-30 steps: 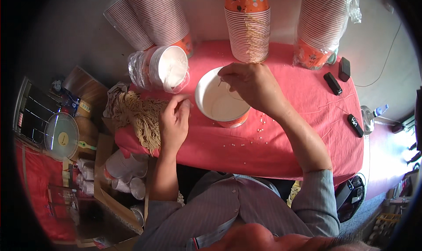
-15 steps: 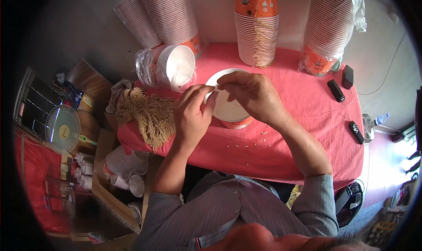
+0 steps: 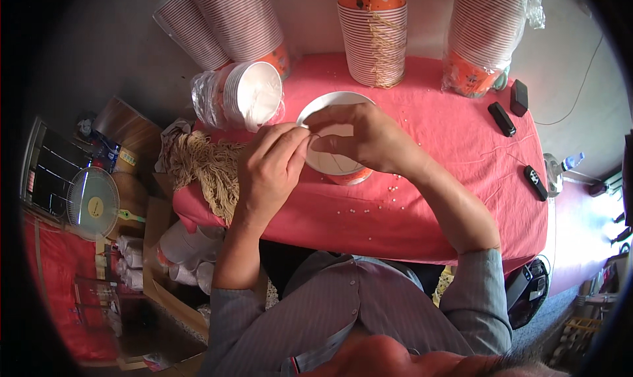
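Observation:
A white-lined paper bucket [image 3: 351, 177] with an orange outside stands on the red cloth beneath my hands. My left hand [image 3: 269, 166] is at its left rim, thumb and fingertips pinched on a thin thread [image 3: 317, 135]. A fine line of thread also shows against the inside of the bucket. My right hand [image 3: 377, 138] is over the bucket's right side, thumb and fingers apart, close to the left fingertips. Several small white beads [image 3: 393, 189] lie scattered on the cloth nearer me. Whatever else is between my left fingertips is too small to make out.
A bundle of beige cords [image 3: 210, 169] lies at the table's left edge. Tall bucket stacks [image 3: 374, 47] and a plastic-wrapped stack [image 3: 257, 93] stand at the back. Small black devices [image 3: 502, 119] lie at the right. A cardboard box [image 3: 155, 271] holding white cups is at the lower left.
My right fingers have opened from a pinch near the left fingertips and spread over the bucket. My left hand stays pinched. The whole view has shifted slightly.

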`<state>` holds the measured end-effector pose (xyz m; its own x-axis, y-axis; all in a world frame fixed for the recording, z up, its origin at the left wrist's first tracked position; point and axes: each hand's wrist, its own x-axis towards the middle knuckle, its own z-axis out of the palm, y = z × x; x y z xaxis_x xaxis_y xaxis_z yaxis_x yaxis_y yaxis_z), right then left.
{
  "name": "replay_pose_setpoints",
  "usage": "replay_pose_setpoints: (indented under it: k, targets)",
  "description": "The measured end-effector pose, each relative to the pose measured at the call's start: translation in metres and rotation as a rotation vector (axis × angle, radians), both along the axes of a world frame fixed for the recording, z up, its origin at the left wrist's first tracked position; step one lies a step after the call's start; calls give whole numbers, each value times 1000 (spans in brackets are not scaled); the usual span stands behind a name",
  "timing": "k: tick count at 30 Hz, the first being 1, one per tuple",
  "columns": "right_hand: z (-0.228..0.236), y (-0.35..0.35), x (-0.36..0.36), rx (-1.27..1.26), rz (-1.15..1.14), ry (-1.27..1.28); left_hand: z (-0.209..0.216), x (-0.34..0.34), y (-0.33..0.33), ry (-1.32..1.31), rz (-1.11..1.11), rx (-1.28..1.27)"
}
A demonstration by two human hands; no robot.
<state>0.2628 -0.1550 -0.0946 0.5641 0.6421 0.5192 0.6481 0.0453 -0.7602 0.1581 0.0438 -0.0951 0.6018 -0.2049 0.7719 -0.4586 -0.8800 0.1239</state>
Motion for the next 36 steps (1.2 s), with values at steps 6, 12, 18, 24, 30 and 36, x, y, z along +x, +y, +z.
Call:
replay_pose_setpoints:
  k: [6, 12, 18, 24, 30, 36]
  targets:
    - [-18, 6, 6, -19, 107, 340, -2, -6, 1, 127, -49, -215]
    - [-22, 6, 3, -231, -130, -81, -26, -15, 34, 494, -73, -310]
    - [-26, 6, -3, -291, -107, -85, -66, -7, 42, 529, -68, -399]
    - [-30, 7, -7, -369, -123, -127, -80, -16, 31, 447, -38, -412]
    - [-41, 19, -9, -351, -138, -71, -100, -18, 29, 263, -44, -273]
    - [-46, 20, -7, -381, -76, -39, -100, -19, 28, 231, -44, -283]
